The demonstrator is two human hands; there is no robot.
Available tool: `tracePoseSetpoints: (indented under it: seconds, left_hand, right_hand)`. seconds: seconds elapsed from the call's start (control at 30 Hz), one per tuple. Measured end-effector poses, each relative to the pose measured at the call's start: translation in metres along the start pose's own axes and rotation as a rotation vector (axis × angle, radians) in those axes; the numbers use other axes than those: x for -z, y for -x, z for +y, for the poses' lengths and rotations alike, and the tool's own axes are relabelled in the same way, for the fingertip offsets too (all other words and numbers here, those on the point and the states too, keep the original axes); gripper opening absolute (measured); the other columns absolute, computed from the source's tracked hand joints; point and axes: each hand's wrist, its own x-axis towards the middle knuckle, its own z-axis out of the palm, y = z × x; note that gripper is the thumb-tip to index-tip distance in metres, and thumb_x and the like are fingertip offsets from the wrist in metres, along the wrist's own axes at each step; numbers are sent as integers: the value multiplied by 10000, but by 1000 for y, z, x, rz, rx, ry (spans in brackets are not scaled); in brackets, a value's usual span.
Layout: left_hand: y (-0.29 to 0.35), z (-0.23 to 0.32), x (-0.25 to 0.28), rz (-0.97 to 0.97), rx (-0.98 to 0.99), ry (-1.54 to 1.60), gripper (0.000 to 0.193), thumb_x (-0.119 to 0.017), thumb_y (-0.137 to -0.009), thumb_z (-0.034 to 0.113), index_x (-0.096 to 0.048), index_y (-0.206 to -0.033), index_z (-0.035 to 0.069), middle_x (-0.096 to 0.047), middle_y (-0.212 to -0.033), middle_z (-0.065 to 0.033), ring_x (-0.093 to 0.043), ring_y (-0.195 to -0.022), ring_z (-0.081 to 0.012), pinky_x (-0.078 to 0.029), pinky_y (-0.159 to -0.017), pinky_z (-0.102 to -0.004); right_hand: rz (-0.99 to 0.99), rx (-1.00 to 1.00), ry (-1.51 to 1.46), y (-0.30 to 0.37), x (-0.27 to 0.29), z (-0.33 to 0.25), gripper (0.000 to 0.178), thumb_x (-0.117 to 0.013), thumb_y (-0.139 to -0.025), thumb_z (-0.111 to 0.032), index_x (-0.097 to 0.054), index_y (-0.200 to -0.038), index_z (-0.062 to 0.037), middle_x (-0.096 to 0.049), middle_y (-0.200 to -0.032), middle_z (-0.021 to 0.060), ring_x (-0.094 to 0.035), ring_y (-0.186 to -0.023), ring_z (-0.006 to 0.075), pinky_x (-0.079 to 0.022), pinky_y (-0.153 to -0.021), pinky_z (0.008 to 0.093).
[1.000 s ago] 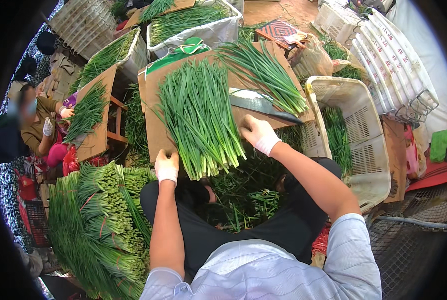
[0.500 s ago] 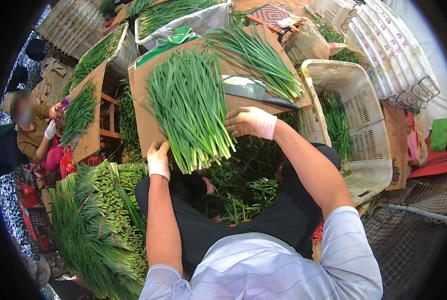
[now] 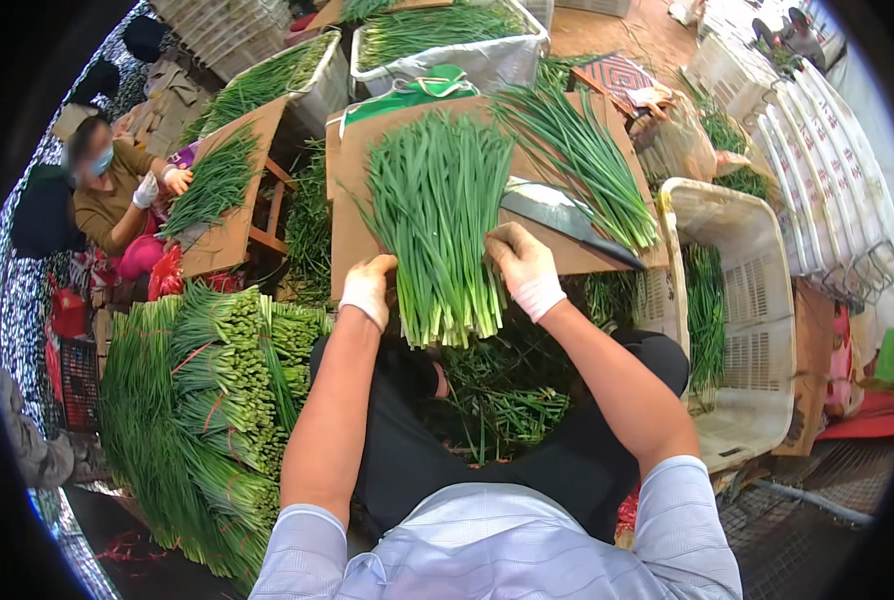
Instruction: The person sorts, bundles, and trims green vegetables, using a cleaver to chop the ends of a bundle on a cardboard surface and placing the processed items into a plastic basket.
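Note:
A wide bunch of garlic chives point(image 3: 442, 225) lies on a cardboard-topped table point(image 3: 352, 225), its pale cut ends toward me and hanging over the near edge. My left hand point(image 3: 369, 284), in a pale glove, grips the bunch's left side near the cut ends. On the opposite side, my gloved right hand point(image 3: 523, 264) has its fingers curled against the stems. Some of the fingertips are hidden by the leaves. To the right rests a broad knife point(image 3: 572, 228) with a black handle, partly under a smaller heap of chives point(image 3: 592, 170).
Tied chive bundles point(image 3: 222, 420) are stacked at my left. A plastic crate point(image 3: 757, 300) holding chives stands at my right, near stacked white crates point(image 3: 817, 170). Loose leaves point(image 3: 497, 410) cover the floor between my legs. A co-worker point(image 3: 117, 190) sits at another board.
The view has shifted, so the scene sits further right. The chives now lie straighter, their cut ends more even. My right hand has turned and closed in along the bunch's side.

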Motion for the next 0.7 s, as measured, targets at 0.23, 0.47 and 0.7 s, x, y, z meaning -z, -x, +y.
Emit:
tracePoseSetpoints:
  seconds: [0.23,0.47,0.7]
  left_hand:
    - [1,-15,-43,236,-148,-259,362,-576,-879,199,-622,-1165,-16,-622,-1150,-179,-619,-957,-306,-497,-886,-428]
    - [39,-15,-92,723,-369,-793,217,-636,-850,247,-647,-954,56,-638,-1093,-176,-647,-1007,-375,-522,-882,-479]
    - [17,-11,-78,621,-479,-860,191,-634,-877,201,-648,-964,32,-642,-1074,-201,-645,-1019,-394,-545,-848,-458]
  right_hand:
    - [-116,275,249,1,-42,-25,141,-653,-931,-174,-615,-978,-47,-682,-896,196,-662,-875,390,-531,-752,406]
    - [-63,65,-162,4,-57,-24,92,-597,-959,-92,-618,-971,-4,-627,-841,45,-557,-817,108,-487,-773,277]
    - [-296,244,264,-19,-67,-52,212,-608,-927,-217,-622,-962,-9,-689,-914,203,-678,-869,352,-529,-787,384]
